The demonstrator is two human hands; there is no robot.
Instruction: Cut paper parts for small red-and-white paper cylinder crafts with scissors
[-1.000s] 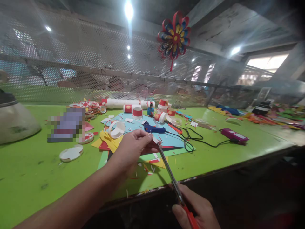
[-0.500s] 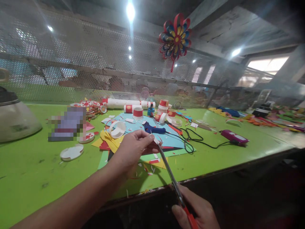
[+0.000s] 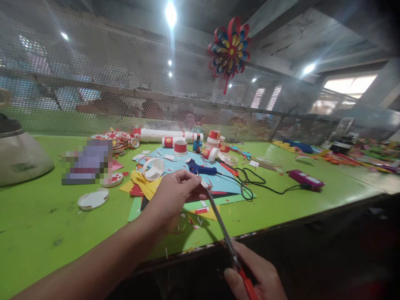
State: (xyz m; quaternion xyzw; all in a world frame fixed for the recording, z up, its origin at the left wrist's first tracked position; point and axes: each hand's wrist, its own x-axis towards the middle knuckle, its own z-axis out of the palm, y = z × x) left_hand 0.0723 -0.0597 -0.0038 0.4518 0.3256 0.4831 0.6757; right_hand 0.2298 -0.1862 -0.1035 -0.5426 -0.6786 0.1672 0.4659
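Observation:
Between the thumb and fingers of my left hand (image 3: 179, 189) is a small white paper piece (image 3: 203, 182), held over the coloured sheets. My right hand (image 3: 258, 273) grips the red handles of long scissors (image 3: 222, 225) near the table's front edge. The blades point up and to the left, with their tips at the paper piece. Small white and red scraps (image 3: 195, 223) lie on the table below my left hand. Just behind that hand, a blue glue gun (image 3: 203, 168) rests on light blue paper (image 3: 229, 184).
On the green table (image 3: 28, 225) stand paper cups (image 3: 180, 148), a white ring (image 3: 153, 168) and a white disc (image 3: 93, 199). A black cord joins a purple box (image 3: 306, 180) at the right. A paper flower (image 3: 231, 51) hangs above.

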